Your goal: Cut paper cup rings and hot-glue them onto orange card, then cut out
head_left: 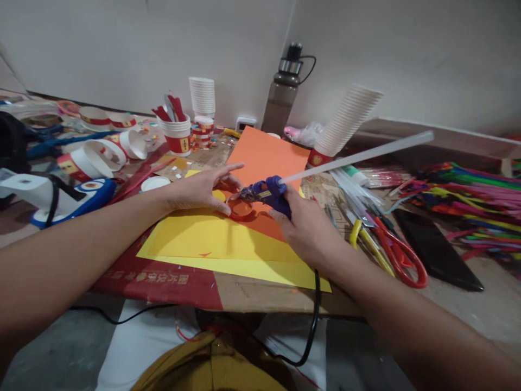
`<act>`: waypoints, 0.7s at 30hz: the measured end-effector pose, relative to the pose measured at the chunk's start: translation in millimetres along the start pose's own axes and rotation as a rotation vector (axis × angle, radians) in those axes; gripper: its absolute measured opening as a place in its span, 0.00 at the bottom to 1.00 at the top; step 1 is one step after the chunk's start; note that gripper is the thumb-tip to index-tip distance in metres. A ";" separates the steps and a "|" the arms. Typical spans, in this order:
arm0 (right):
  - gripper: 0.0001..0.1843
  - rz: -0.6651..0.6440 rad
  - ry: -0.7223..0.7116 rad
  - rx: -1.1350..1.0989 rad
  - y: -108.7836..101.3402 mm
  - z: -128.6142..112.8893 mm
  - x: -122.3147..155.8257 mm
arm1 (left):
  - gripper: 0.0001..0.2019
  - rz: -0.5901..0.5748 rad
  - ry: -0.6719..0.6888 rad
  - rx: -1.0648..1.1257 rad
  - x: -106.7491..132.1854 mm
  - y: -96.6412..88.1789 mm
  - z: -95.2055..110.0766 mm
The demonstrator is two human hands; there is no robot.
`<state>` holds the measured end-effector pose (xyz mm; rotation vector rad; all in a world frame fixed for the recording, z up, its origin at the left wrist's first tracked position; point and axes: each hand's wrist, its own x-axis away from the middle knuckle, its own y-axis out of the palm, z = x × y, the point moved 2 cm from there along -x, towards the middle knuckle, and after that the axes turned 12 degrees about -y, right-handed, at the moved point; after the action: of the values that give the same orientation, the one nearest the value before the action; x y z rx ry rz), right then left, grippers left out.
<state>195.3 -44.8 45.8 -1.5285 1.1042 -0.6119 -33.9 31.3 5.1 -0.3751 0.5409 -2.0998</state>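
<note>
My right hand is closed round a blue hot glue gun with a long clear glue stick poking out behind it. The gun's nozzle points left at a small orange paper ring lying on the paper sheets. My left hand rests flat beside that ring, fingers stretched out, thumb and forefinger touching its rim. Under both hands lie a yellow sheet and an orange sheet. The gun's black cord hangs off the table's front edge.
Red scissors and yellow-handled scissors lie right of my hand, beside a black phone and a heap of coloured pipe cleaners. Stacks of paper cups, cut cups, a brown bottle stand behind.
</note>
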 end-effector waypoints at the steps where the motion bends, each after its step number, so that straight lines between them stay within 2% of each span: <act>1: 0.21 -0.009 0.001 0.018 -1.7 -1.4 1.2 | 0.54 0.016 0.005 -0.017 -0.4 -0.3 -0.1; 7: 0.20 0.021 -0.035 0.004 -10.6 -2.0 5.5 | 0.55 0.020 -0.014 -0.059 -1.0 -6.2 -1.1; 9: 0.21 0.035 -0.040 -0.036 -12.0 0.5 5.6 | 0.51 0.007 -0.005 -0.030 -1.9 -10.1 -3.1; 11: 0.21 0.044 -0.036 -0.083 -12.4 2.9 5.5 | 0.43 0.035 -0.019 0.016 -3.9 -14.5 -5.6; 14: 0.20 0.051 -0.035 -0.146 -12.4 3.9 5.3 | 0.33 0.209 -0.063 0.027 -9.5 -21.5 -9.4; 18: 0.19 0.019 0.007 -0.160 -13.6 2.2 6.0 | 0.27 0.498 -0.212 -0.026 -23.8 -33.4 -16.3; 21: 0.18 0.021 0.002 -0.170 -14.9 1.1 7.3 | 0.28 0.553 -0.359 -0.046 -43.1 -41.5 -20.5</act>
<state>204.1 -51.2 58.4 -1.6593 1.1965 -0.5159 -49.1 92.7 6.1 -0.5458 0.4188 -1.4503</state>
